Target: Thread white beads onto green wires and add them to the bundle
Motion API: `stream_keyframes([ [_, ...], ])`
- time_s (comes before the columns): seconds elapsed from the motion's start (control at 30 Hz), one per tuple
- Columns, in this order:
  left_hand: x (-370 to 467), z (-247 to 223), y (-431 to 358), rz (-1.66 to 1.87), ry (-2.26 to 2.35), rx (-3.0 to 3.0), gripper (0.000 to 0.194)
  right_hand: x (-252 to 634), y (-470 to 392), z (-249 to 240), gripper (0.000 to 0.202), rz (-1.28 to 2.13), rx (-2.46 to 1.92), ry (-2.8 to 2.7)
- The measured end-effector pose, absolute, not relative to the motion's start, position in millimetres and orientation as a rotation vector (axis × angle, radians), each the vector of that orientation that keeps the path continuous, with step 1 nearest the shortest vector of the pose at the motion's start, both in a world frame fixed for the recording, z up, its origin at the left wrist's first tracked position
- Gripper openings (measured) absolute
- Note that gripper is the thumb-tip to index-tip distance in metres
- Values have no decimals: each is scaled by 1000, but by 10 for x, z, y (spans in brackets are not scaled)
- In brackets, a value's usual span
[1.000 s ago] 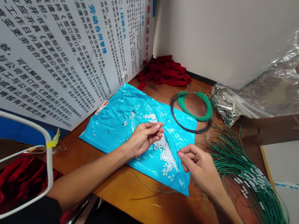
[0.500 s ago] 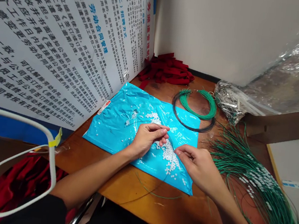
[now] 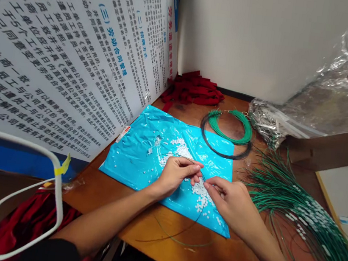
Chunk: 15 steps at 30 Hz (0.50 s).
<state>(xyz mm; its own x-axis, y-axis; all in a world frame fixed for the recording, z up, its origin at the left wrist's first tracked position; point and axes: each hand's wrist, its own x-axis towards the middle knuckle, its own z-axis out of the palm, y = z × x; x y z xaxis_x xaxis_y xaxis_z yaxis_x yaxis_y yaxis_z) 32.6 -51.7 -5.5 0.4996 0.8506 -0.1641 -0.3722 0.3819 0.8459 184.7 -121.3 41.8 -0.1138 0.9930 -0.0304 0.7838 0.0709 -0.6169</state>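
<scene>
My left hand [image 3: 177,177] is over the blue plastic bag [image 3: 133,150], thumb and forefinger pinched on a thin dark wire [image 3: 194,225]. The wire arcs away behind that hand and also loops down over the table's front edge. Close by on the right, my right hand [image 3: 230,200] is closed in a pinch on the same wire; whether a bead sits between these fingertips is too small to tell. Small white beads [image 3: 198,189] lie scattered on the bag beneath and around both hands.
Coils of green wire [image 3: 246,133] and dark wire [image 3: 222,155] overlap the bag's far right corner. A bundle of green wires with white beads [image 3: 313,213] lies at right. Red cloth strips [image 3: 195,90] are piled behind. A white frame [image 3: 60,192] stands at left.
My fingertips have come a little closer together, both still pinching the wire. The camera view has tilted slightly, so the whole scene sits lower in the picture.
</scene>
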Motion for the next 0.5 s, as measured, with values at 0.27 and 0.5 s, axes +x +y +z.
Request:
stream_keyframes([
  [0.27, 311, -43, -530, 834, 684, 852, 25, 1819, -1223, 395, 22, 657, -1776, -1899],
  [0.5, 302, -66, -507, 839, 693, 904, 21, 1896, -1322, 354, 21, 732, -1773, -1753],
])
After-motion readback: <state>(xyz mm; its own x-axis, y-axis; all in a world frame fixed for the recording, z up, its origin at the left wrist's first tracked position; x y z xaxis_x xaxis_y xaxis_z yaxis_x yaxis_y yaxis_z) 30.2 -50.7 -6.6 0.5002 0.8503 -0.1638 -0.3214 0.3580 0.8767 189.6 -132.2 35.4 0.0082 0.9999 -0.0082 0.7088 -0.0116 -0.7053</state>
